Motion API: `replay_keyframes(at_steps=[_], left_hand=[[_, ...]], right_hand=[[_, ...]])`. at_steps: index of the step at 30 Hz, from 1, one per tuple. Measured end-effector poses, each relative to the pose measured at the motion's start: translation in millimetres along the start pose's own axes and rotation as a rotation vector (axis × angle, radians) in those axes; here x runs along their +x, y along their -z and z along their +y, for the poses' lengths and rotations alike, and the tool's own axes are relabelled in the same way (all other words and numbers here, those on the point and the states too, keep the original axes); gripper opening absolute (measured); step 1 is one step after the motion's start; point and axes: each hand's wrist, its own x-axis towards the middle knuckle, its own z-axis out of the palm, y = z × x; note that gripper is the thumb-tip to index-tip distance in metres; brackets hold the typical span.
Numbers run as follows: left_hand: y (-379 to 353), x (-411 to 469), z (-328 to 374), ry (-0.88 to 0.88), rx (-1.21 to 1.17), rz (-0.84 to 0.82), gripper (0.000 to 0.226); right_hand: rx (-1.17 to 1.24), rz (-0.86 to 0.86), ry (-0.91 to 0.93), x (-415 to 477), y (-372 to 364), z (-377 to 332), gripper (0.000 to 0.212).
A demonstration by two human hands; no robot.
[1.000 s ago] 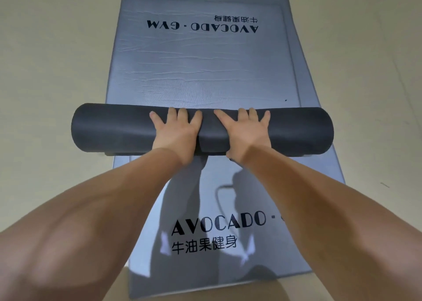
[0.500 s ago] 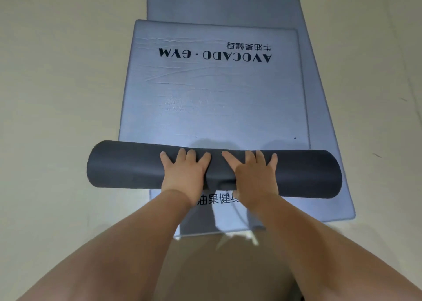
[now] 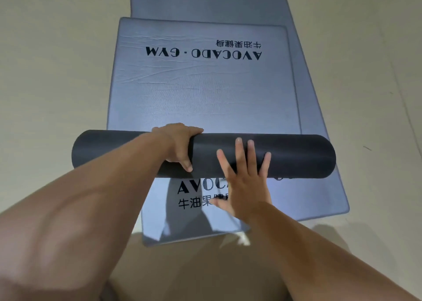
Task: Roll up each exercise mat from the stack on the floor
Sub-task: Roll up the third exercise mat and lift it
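A dark grey rolled exercise mat (image 3: pixel 296 156) is shown lying crosswise at the centre of the frame, on flat grey mats (image 3: pixel 201 95) printed "AVOCADO GYM", which are spread on a beige floor (image 3: pixel 45 72). Half a second earlier both palms were pressed flat on the roll. Now the left hand (image 3: pixel 177 140) is hooked over its top, fingers curled behind and thumb in front, while the right hand (image 3: pixel 247 184) is drawn back, fingers spread over the near side. A regrip is suggested, with flat length beyond the roll apparently left to be wound.
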Motion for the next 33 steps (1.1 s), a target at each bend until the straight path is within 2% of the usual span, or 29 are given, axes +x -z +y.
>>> replay_keyframes(at_steps=[3,7,8,9,13,15,17,19,21,23,25,27,30,33], left_hand=[[-9.9,-11.2,-5.1,0.012,0.061,0.218,0.116],[-38.8,-27.6,-8.3,-0.073,0.072,0.759,0.086],[-50.7,-28.8,-5.4,-0.072,0.096,0.848,0.080],[-60.9,-30.3,0.2,-0.062,0.122,0.868,0.080],[-81.8,-23.7,21.6,0.051,0.150,0.532,0.113],[-77.9,-15.9,24.0,0.087,0.129,0.446,0.130],[-69.4,-2.2,22.6,0.092,0.116,0.434,0.142],[-53.6,11.2,20.2,0.118,0.109,0.429,0.150],[-33.6,25.7,18.1,0.133,0.130,0.426,0.156],[-10.2,39.3,15.6,0.131,0.136,0.406,0.159],[13.4,52.0,10.2,0.127,0.130,0.396,0.162],[31.4,59.9,8.0,0.134,0.174,0.418,0.162],[33.4,69.6,11.4,0.127,0.326,0.550,0.146],[27.6,83.3,12.1,0.150,0.276,0.637,0.128]], right_hand=[[0.001,-0.007,-0.029,20.1,6.0,4.7,0.137],[-0.044,0.023,-0.042,60.0,30.4,13.1,0.130],[-0.051,-0.001,-0.049,72.0,36.9,16.9,0.132],[-0.050,-0.037,-0.052,84.8,43.8,21.2,0.134],[0.011,-0.179,-0.040,131.2,68.9,35.4,0.141],[0.029,-0.196,-0.032,138.6,72.8,37.0,0.141],[0.043,-0.034,-0.042,129.3,64.5,34.9,0.130],[0.061,0.189,-0.066,107.1,49.5,29.2,0.108],[0.008,0.220,-0.074,86.6,33.9,26.1,0.094],[-0.052,0.128,-0.066,81.9,23.8,27.4,0.104],[-0.103,0.043,-0.091,96.9,24.3,32.7,0.130],[-0.122,-0.001,-0.115,118.4,32.7,37.1,0.148],[-0.089,-0.012,-0.134,154.8,53.4,44.2,0.152],[-0.125,-0.022,-0.124,185.5,71.7,54.7,0.148]])
